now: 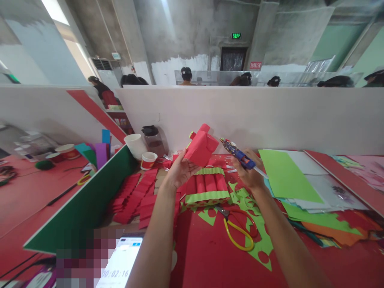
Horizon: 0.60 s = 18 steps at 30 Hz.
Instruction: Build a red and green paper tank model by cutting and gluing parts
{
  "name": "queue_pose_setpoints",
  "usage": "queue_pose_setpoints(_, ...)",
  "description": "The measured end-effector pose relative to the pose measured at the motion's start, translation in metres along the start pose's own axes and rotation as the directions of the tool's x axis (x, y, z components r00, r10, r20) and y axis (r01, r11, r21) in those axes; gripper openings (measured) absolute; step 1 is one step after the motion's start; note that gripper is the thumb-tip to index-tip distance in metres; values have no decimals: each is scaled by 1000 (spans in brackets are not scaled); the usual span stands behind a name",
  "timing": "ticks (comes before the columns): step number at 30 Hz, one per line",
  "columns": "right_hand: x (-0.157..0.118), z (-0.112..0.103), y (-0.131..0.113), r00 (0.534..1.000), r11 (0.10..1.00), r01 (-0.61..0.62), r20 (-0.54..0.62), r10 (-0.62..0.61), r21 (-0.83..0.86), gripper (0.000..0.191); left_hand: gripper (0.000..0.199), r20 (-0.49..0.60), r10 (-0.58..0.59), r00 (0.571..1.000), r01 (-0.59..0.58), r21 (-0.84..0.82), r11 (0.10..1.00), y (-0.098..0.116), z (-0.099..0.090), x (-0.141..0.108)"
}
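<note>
My left hand [183, 170] is closed around the lower left of a red folded paper piece [203, 149], lifted above the table and tilted. Short red rolls with some green stick out at its top left. In my right hand [250, 172] is a blue hot glue gun [242, 157], its speckled nozzle pointing at the paper piece's right side with a small gap between. A whitish glue stick shows at the gun's rear. Below lies a red paper box shape [207, 185] with wavy green strips. Scissors [238, 232] with yellow and red handles lie just in front of it.
Green paper scraps with round holes [261, 240] surround the scissors. Folded red strips [135, 196] lie at left beside a green divider [81, 200]. Cups and a dark-lidded bottle [153, 140] stand behind. Coloured sheets [291, 176] are stacked at right; a phone [121, 262] lies front left.
</note>
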State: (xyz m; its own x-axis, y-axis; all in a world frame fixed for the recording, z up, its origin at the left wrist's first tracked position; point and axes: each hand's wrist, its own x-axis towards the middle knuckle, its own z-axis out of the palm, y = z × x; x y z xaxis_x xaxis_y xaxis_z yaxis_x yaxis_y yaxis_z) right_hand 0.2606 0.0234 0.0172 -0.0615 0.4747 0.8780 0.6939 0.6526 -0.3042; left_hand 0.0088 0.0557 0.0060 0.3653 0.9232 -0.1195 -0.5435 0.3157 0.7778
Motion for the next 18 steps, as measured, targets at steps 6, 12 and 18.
queue_pose_setpoints(6,0,2,-16,988,997,74,133,-74,8,20,52,-17,12,1000,-12,-19,1000,-1,6,1)
queue_pose_setpoints(12,-6,13,-31,963,992,129,239,-125,0,23,52,-55,10,998,-11,-12,1000,-2,10,2)
queue_pose_setpoints(18,-10,20,-33,955,990,130,276,-112,-49,29,51,-51,5,999,-5,0,1000,-2,13,2)
